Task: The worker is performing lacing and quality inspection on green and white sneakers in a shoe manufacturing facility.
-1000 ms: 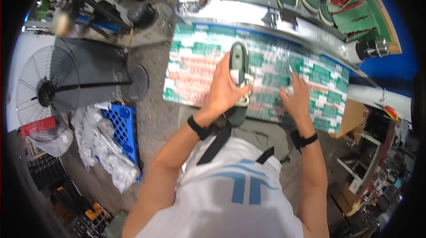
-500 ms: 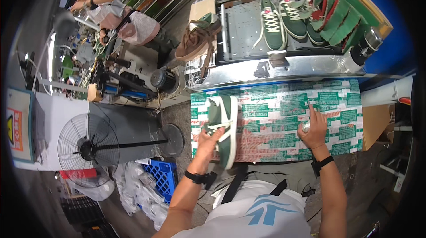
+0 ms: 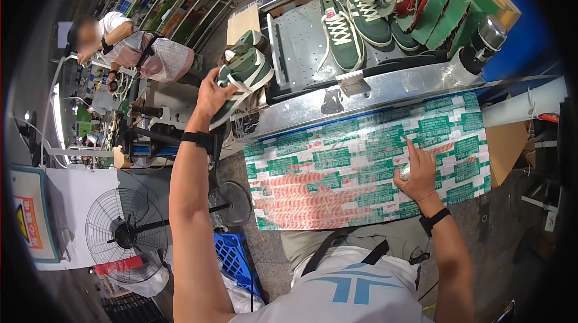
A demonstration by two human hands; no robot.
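My left hand (image 3: 212, 95) is stretched out to the far left and closed around a green sneaker (image 3: 248, 73) with white trim. It holds the sneaker at the left end of the metal-edged conveyor, against another green and brown shoe (image 3: 249, 40) that it partly hides. Over the table, which is covered in green and white printed tape, my right hand (image 3: 419, 173) has its index finger stretched forward. Its other fingers curl round a small, shiny, pale thing (image 3: 405, 172) that I cannot make out.
Several green sneakers with white laces (image 3: 342, 37) rest on the conveyor (image 3: 295, 40), before hanging green strips (image 3: 439, 13). A black and silver cylinder (image 3: 483, 43) stands at its right. A fan (image 3: 126, 234) and blue crate (image 3: 238, 257) stand left; a person (image 3: 150, 52) works beyond.
My left hand has carried the green sneaker from above the taped table forward and left to the conveyor's end. My right hand has stayed over the table. The view has shifted somewhat.
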